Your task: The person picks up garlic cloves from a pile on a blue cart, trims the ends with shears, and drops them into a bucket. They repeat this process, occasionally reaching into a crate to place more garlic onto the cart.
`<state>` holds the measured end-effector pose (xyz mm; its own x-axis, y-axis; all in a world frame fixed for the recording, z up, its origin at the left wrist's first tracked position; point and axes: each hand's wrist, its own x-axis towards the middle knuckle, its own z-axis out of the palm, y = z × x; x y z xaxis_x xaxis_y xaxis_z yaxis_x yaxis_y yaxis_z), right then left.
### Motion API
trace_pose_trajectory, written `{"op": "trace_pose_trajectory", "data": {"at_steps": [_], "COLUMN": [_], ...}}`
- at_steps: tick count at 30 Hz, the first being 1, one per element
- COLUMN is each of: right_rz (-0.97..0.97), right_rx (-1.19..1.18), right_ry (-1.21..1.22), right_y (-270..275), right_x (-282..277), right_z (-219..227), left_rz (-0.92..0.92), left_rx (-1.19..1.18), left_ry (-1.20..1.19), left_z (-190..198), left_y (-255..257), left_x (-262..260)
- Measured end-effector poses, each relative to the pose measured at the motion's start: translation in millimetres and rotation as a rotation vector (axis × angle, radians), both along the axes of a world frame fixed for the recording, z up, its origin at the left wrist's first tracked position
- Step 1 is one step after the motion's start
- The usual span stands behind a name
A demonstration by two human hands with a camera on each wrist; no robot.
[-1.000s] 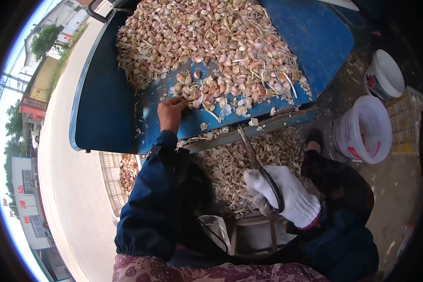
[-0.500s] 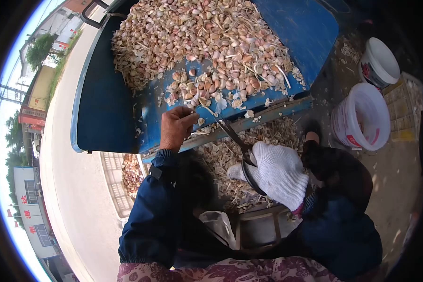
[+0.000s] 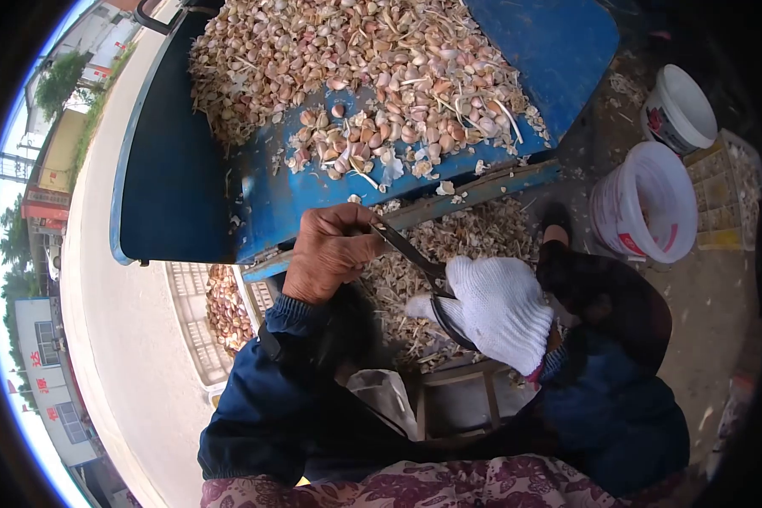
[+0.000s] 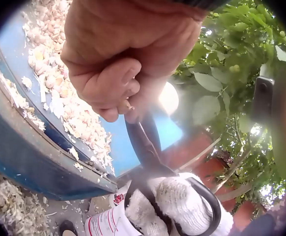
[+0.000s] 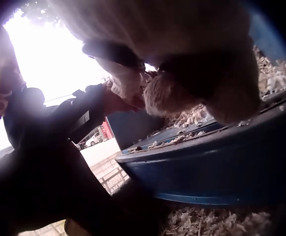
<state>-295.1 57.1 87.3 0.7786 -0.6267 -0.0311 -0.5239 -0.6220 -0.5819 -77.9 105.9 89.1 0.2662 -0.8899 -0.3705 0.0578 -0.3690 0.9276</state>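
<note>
Behind left hand (image 3: 330, 252), hidden garlic piece

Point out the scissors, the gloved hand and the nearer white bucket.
scissors (image 3: 411, 251), head view, on the blades.
right hand (image 3: 501, 309), head view, on the glove's back.
white bucket (image 3: 611, 222), head view, on its outer wall.

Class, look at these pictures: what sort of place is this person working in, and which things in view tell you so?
Probably an outdoor, roadside garlic-trimming spot. A blue cart bed holds a garlic heap, trimmings litter the ground, white buckets stand nearby, and a road with buildings runs alongside.
</note>
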Motion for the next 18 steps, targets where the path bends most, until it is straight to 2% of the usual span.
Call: {"op": "trace_pose_trajectory", "data": {"at_steps": [2, 4, 5, 8, 9, 10, 12, 14, 16, 18], "right_rz": [0.026, -0.142, -0.364, -0.434, -0.358, -0.364, -0.050, -0.065, -0.086, -0.083], "right_rx": [0.070, 1.153, 1.567, 1.692, 1.510, 1.511, 0.277, 0.305, 0.261, 0.213], "right_ry": [0.003, -0.307, -0.150, -0.178, -0.183, -0.184, -0.158, -0.105, -0.024, 0.001], "right_y": [11.0, 19.4, 17.5, 18.1, 20.8, 20.3, 16.7, 12.1, 10.9, 10.2], "right_x": [-4.1, -2.9, -4.4, -6.6, -7.8, -9.5, -12.8, -18.1, -18.0, -18.9], "right_z": [-10.8, -6.3, -1.3, -3.4, -9.2, -19.1, -31.7, -27.1, -23.6, -18.7], "left_rz": [0.003, 0.019, -0.003, -0.075, -0.102, -0.106, -0.137, -0.186, -0.317, -0.315], "left_rx": [0.039, 0.122, 0.118, 0.238, 0.250, 0.252, 0.342, 0.301, 0.197, 0.191], "left_ry": [0.028, 0.158, 0.260, 0.282, 0.299, 0.301, 0.311, 0.354, 0.072, 0.076], "left_z": [-2.5, -10.4, -13.2, -15.0, -17.5, -17.2, -15.2, -24.9, -27.2, -21.7], "left_y": [5.0, 11.2, 13.2, 14.4, 12.8, 9.5, 2.6, 1.4, 1.9, 1.0], "left_x": [-4.1, -5.2, -3.5, -11.3, -12.1, -12.6, -11.3, -8.2, -11.0, -12.2]}}
